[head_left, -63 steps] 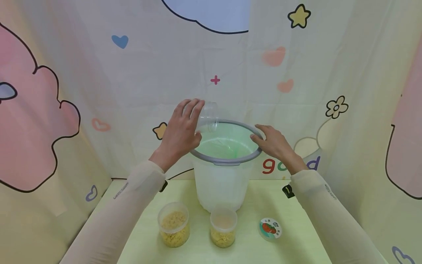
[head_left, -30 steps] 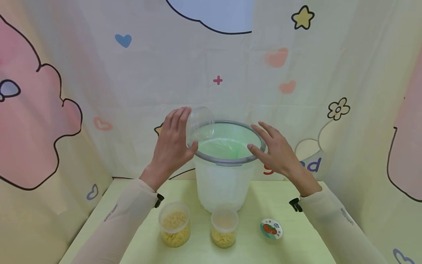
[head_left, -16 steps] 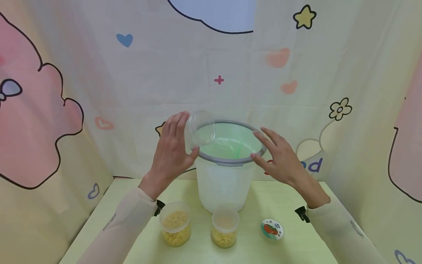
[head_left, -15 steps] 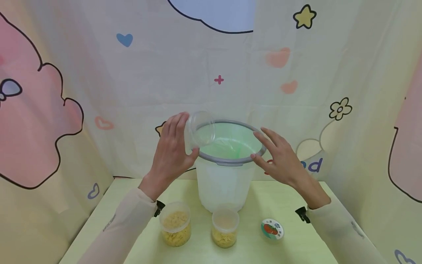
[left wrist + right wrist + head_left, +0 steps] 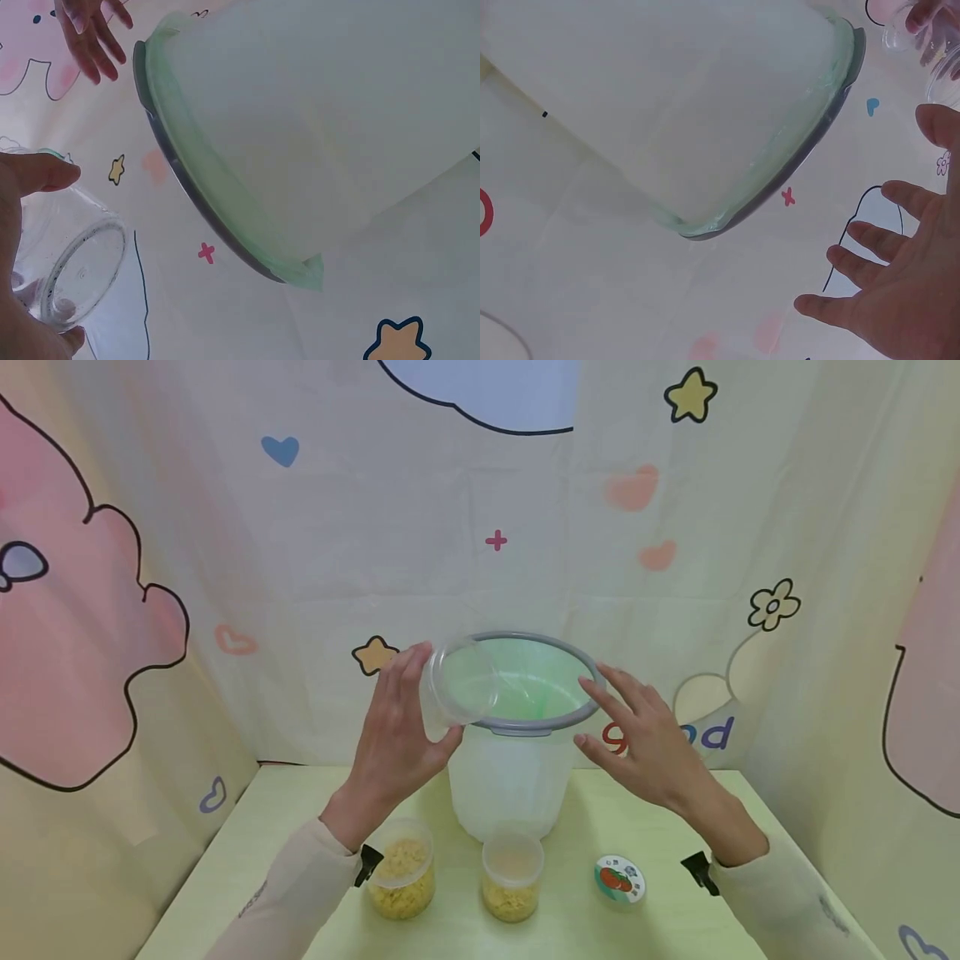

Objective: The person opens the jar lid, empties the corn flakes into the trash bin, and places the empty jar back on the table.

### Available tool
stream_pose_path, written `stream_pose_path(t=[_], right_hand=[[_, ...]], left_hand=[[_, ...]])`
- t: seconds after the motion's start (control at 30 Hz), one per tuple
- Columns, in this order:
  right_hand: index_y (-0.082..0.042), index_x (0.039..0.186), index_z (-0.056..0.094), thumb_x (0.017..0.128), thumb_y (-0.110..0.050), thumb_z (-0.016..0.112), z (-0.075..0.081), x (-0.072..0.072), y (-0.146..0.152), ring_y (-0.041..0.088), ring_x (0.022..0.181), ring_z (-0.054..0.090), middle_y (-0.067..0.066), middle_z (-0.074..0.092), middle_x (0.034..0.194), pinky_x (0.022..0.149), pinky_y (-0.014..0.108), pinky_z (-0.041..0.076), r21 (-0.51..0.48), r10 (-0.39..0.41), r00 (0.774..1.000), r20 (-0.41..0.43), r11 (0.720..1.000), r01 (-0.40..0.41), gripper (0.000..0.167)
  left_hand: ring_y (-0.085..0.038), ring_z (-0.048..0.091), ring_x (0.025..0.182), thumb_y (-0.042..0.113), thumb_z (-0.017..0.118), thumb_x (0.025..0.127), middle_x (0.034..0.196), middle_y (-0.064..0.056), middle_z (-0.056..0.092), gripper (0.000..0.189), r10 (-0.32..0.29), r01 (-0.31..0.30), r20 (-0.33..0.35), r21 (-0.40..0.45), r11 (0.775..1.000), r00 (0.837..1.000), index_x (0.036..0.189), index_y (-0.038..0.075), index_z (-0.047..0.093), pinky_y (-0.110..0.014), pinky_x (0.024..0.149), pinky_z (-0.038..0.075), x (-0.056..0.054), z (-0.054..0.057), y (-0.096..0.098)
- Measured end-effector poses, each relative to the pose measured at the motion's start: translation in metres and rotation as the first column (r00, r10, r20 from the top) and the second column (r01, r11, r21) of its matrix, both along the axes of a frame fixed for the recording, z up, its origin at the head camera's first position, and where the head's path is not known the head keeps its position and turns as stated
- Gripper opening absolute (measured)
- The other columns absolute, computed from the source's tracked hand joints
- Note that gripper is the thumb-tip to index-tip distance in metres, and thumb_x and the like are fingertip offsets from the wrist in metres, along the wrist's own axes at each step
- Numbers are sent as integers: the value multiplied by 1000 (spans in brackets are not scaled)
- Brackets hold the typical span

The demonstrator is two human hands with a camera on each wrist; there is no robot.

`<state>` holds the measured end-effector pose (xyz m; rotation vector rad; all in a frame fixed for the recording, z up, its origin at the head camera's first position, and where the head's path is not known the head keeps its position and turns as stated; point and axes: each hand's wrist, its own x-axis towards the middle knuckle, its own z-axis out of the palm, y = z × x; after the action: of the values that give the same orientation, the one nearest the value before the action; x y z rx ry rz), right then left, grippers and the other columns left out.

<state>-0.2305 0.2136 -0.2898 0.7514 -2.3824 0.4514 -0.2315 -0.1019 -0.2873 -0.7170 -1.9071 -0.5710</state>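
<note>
My left hand (image 5: 393, 735) grips a clear plastic jar (image 5: 467, 681) between thumb and fingers, tilted on its side. In the head view the jar overlaps the left part of the grey rim of a white trash bin (image 5: 510, 785). No contents show inside the jar; its round end faces the left wrist camera. The bin stands upright, with a pale green liner (image 5: 202, 150) folded over its rim. My right hand (image 5: 648, 747) has its fingers spread by the right side of the rim and holds nothing, as the right wrist view also shows.
Two clear tubs with yellow bits stand in front of the bin, a wider tub (image 5: 402, 889) at left and a narrower tub (image 5: 511, 897) at centre. Right of them lies a small round container with a tomato label (image 5: 620, 880). A printed curtain (image 5: 337, 543) hangs behind the table.
The left hand has come down and nearer with the jar, turning it. My right hand has left the bin's rim and moved back towards me, fingers spreading.
</note>
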Motion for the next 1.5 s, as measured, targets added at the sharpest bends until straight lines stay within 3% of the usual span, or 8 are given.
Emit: stream_pose_path(t=[0.2, 0.57, 1.0, 1.23, 1.5], right_hand=[[-22, 149, 43, 88, -38, 68, -5, 9, 0, 40, 141, 35, 10, 34, 158, 112, 68, 23, 10, 7, 1000, -4, 1000, -7, 68], [-24, 150, 41, 88, -38, 69, -18, 24, 2, 33, 146, 31, 9, 34, 159, 116, 68, 17, 31, 27, 1000, 12, 999, -27, 70], [-27, 151, 40, 86, -40, 71, -35, 37, 3, 30, 147, 27, 7, 33, 159, 116, 67, 18, 59, 20, 999, 40, 998, -22, 72], [-28, 150, 41, 87, -42, 70, -43, 41, 4, 32, 150, 23, 6, 31, 161, 116, 67, 19, 66, 11, 998, 66, 998, -15, 71], [-28, 151, 39, 87, -42, 70, -50, 43, 11, 24, 152, 19, 6, 31, 160, 116, 67, 18, 70, 0, 998, 68, 998, -5, 73]], left_hand=[[-29, 42, 132, 15, 83, 69, 144, -14, 42, 96, -36, 35, 54, 28, 999, 998, 147, 4, 29, -43, 106, 46, 7, -9, 3], [-27, 44, 132, 18, 84, 71, 144, -14, 41, 98, -82, 66, 148, 110, 992, 986, 149, 8, 26, -45, 105, 48, 17, -30, 10], [-26, 46, 129, 22, 83, 72, 146, -12, 40, 98, -110, 79, 207, 151, 985, 972, 150, 9, 25, -47, 103, 49, 25, -58, 21], [-24, 47, 129, 24, 83, 72, 145, -8, 41, 97, -121, 70, 272, 189, 979, 954, 149, 11, 26, -47, 104, 48, 28, -75, 28], [-23, 49, 129, 26, 85, 70, 145, -8, 42, 98, -133, 60, 316, 229, 971, 940, 148, 10, 27, -46, 105, 48, 30, -97, 37]])
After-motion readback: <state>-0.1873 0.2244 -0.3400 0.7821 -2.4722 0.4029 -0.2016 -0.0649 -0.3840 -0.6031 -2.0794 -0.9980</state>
